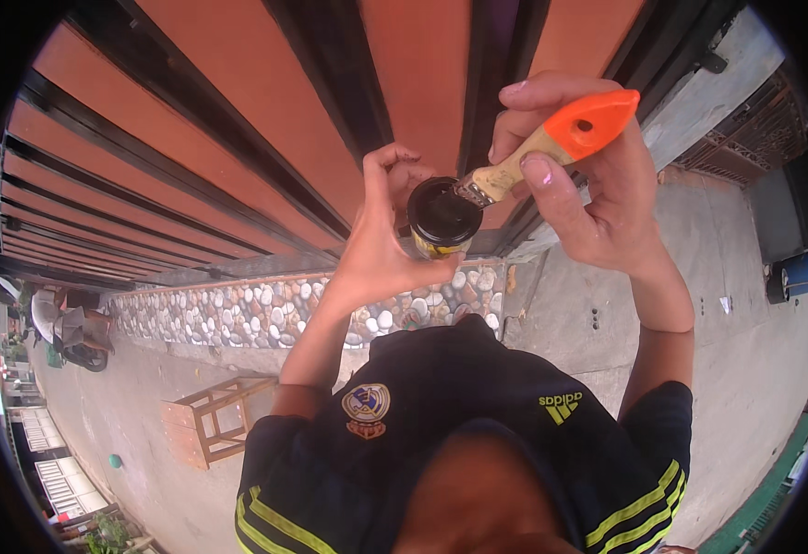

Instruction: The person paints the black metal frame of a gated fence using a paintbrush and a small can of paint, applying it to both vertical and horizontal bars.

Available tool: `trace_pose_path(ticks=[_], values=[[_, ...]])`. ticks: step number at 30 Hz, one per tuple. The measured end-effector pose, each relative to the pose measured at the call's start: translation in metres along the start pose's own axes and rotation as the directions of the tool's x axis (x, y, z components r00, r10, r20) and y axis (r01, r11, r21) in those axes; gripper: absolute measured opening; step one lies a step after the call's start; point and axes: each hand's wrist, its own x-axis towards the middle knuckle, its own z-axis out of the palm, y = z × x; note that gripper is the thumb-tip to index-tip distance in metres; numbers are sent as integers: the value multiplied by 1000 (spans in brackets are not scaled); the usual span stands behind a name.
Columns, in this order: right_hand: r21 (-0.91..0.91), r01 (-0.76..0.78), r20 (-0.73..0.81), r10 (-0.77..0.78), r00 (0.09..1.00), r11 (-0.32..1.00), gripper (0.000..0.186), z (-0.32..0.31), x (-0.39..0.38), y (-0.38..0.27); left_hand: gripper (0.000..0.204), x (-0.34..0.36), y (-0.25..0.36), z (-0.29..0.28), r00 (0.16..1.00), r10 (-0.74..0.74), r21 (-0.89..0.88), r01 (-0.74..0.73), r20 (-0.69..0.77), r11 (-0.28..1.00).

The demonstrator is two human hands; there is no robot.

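Observation:
My left hand (381, 235) is closed around a small paint can (441, 242) with a yellow label, held upright in front of my chest. Dark paint (442, 210) shows inside the can's black rim. With my right hand (598, 198) I grip a paintbrush (524, 164) by its wooden handle, which has an orange end with a hole. The brush slants down to the left, and its metal ferrule meets the can's rim. Its bristles are mostly hidden at or in the can's mouth. Pinkish smears mark my right thumb and a fingertip.
Black metal bars over orange panels (238, 65) rise close before me. Below them runs a low pebble-faced ledge (238, 314). A wooden stool (224, 420) stands on the concrete to my left, with a parked motorbike (81, 337) farther off. A blue container (799, 275) is at far right.

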Motion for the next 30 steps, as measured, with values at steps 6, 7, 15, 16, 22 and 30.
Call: trace_pose_path(ticks=[6, 7, 15, 16, 22, 30], values=[[87, -68, 137, 56, 989, 994, 33, -21, -1, 27, 95, 20, 1, 27, 997, -38, -34, 36, -62, 999], [93, -68, 136, 55, 989, 993, 33, -22, -1, 33, 96, 22, 2, 31, 996, -33, -38, 30, -77, 999], [168, -127, 130, 106, 986, 978, 35, -38, 2, 36, 98, 24, -1, 41, 994, -32, -52, 26, -109, 998], [166, -123, 129, 102, 986, 978, 35, -39, 4, 39, 98, 24, -1, 41, 994, -28, -87, 18, -107, 996], [353, -198, -42, 227, 973, 914, 35, -28, 10, 43, 97, 22, -1, 27, 995, -42, -72, 35, -91, 997], [419, -156, 18, 164, 986, 895, 33, -2, 16, 43, 98, 17, -3, 2, 997, -28, -52, 24, -67, 998]])
